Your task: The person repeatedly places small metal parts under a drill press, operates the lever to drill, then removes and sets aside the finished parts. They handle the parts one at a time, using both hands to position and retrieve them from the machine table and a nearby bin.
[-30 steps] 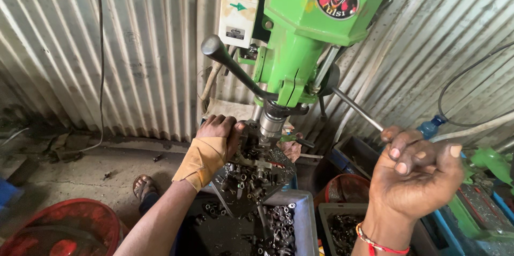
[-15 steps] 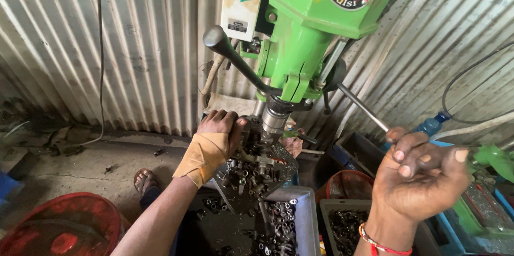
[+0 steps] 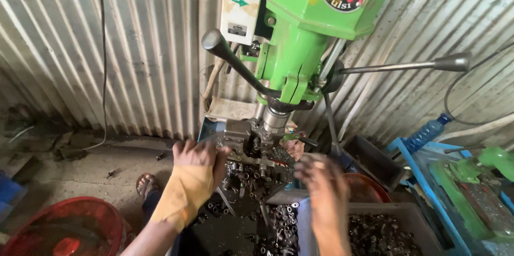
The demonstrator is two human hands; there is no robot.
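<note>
- Progress: drill press [image 3: 321, 15] spindle [image 3: 276, 119] is up, off the work. Round worktable [image 3: 251, 173] under it is littered with small dark metal sleeves [image 3: 243, 173]. Many more sit in the grey tray [image 3: 412, 213] at 5 o'clock and in the pile [image 3: 276, 229] at 6 o'clock. I can't tell drilled pieces from blanks, so done vs left is a guess; my read is mid-batch, between pieces.
- My left hand [image 3: 198, 167], wrapped in a tan cloth, rests on the worktable's 9 o'clock edge, fingers curled down onto the fixture and sleeves. Looks like steadying, not a closed grip; can't see a single piece pinched.
- My right hand [image 3: 321, 181] is motion-blurred at the table's 3 o'clock side, fingers loosely spread, nothing visibly in it. Whether it touches the table I can't tell.
- Feed handles: one knob [image 3: 217, 42] at 11 o'clock, one [image 3: 452, 62] at 2 o'clock; neither hand on them.
- Red basin [image 3: 59, 229] on the floor at 8 o'clock.
</note>
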